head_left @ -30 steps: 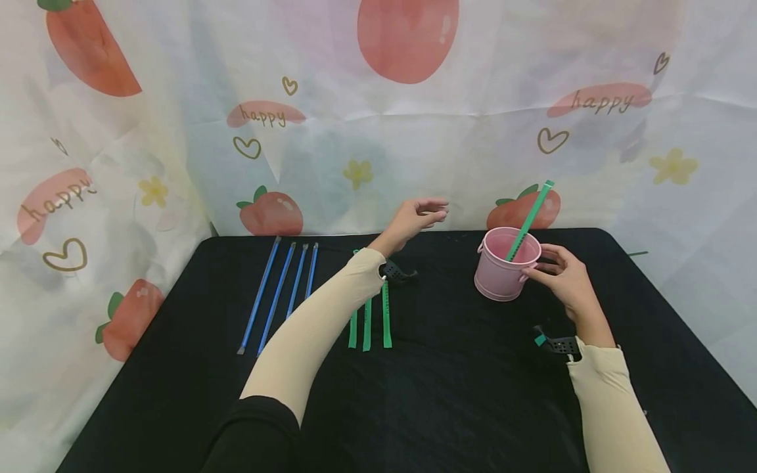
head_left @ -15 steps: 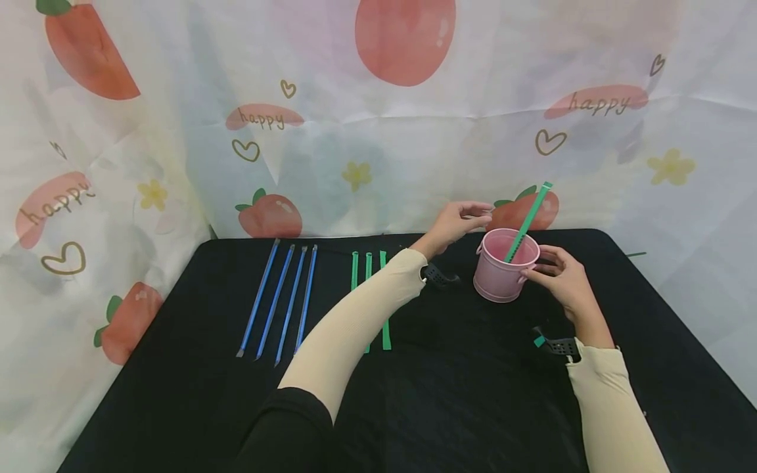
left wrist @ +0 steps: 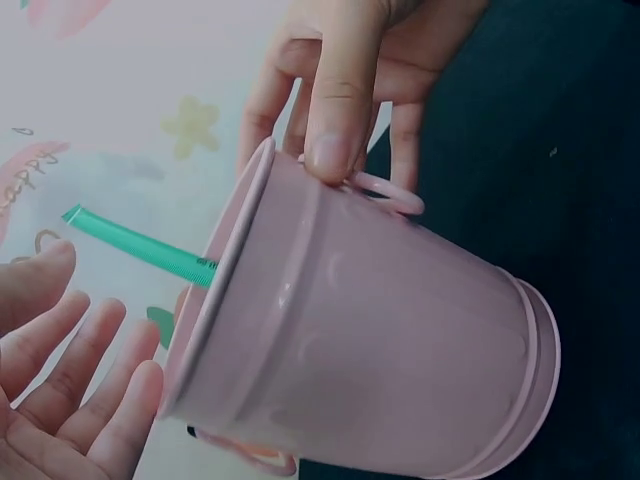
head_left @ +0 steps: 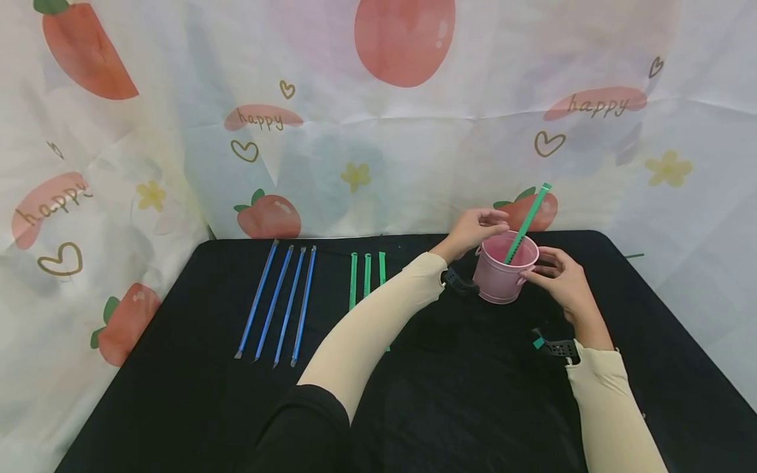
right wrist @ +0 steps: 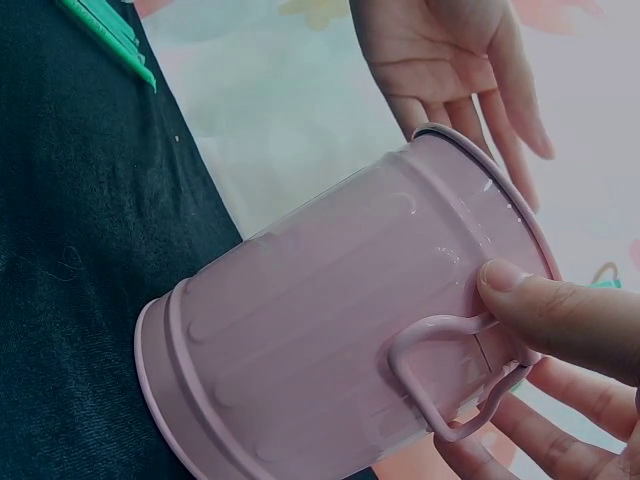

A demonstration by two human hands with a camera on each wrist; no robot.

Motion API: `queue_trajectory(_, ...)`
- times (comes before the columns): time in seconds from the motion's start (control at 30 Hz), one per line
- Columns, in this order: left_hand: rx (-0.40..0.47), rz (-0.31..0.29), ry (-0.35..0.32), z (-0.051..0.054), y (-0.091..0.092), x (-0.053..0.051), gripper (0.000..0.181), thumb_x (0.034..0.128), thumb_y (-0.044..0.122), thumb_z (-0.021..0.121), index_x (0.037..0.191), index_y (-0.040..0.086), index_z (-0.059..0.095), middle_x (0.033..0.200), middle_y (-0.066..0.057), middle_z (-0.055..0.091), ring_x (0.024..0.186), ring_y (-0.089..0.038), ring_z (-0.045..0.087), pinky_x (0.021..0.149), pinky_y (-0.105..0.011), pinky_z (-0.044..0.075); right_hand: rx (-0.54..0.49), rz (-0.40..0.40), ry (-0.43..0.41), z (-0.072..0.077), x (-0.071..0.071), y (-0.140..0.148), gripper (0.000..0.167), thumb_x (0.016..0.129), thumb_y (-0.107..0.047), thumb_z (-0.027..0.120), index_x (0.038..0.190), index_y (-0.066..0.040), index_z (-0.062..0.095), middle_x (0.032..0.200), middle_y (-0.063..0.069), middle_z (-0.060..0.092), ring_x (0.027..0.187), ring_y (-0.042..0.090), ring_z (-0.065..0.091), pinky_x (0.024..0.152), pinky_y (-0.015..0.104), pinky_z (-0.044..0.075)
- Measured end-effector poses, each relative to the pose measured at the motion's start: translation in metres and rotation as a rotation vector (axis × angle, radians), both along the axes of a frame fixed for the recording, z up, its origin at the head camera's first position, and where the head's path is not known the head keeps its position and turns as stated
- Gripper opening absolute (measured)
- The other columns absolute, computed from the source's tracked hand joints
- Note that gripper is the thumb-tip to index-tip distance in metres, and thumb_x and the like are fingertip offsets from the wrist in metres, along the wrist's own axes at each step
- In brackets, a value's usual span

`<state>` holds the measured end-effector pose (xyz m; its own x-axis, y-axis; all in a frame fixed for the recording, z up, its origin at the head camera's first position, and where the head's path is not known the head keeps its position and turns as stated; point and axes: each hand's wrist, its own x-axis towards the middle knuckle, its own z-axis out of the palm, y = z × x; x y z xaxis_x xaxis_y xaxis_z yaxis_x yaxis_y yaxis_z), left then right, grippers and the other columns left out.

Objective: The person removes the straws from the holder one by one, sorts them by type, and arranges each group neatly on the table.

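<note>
A pink bucket (head_left: 499, 276) with small side handles stands on the black table. One slim green stick (head_left: 528, 223) with a flat end leans inside it and pokes above the rim. My right hand (head_left: 558, 276) holds the bucket at its right handle, the thumb (right wrist: 560, 310) pressing near the rim and the fingers behind the handle. My left hand (head_left: 478, 228) is at the left of the rim with nothing in it; its fingers (left wrist: 85, 370) are spread and loosely bent beside the bucket's mouth.
Several long blue sticks (head_left: 278, 302) lie side by side on the left of the black table (head_left: 461, 394). Closer to the middle, green sticks (head_left: 367, 272) lie in a row, partly covered by my left forearm. A printed cloth (head_left: 414, 144) hangs right behind the table.
My left hand has moved right, from above the green sticks to the bucket's rim, uncovering the blue sticks. The right hand and the bucket have stayed in place.
</note>
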<state>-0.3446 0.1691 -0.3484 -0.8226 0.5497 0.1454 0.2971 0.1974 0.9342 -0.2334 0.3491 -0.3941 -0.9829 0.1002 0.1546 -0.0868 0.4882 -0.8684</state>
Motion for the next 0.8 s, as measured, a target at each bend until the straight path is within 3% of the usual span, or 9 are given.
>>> queue_trajectory(0.37,-0.020,0.014,0.017,0.000,0.018,0.006,0.034,0.0896,0.018,0.064,0.122,0.009,0.062,0.115,-0.007,0.068,0.103,-0.012,0.063,0.073,-0.010,0.050,-0.002,0.006,0.003,-0.001,0.000,0.000,0.063,0.089,-0.023,0.066,0.140,-0.002,0.035,0.128,0.013,0.046,0.089,-0.016,0.049,0.073,0.001,0.043)
queue_trajectory(0.8,-0.143,0.057,0.070,0.003,0.031,0.006,0.036,0.0885,0.021,0.066,0.123,0.011,0.062,0.116,-0.003,0.068,0.104,-0.009,0.063,0.074,-0.009,0.050,-0.038,0.020,0.015,-0.001,0.001,0.001,0.057,0.089,-0.022,0.065,0.138,-0.006,0.038,0.122,-0.001,0.048,0.089,-0.016,0.050,0.073,0.001,0.043)
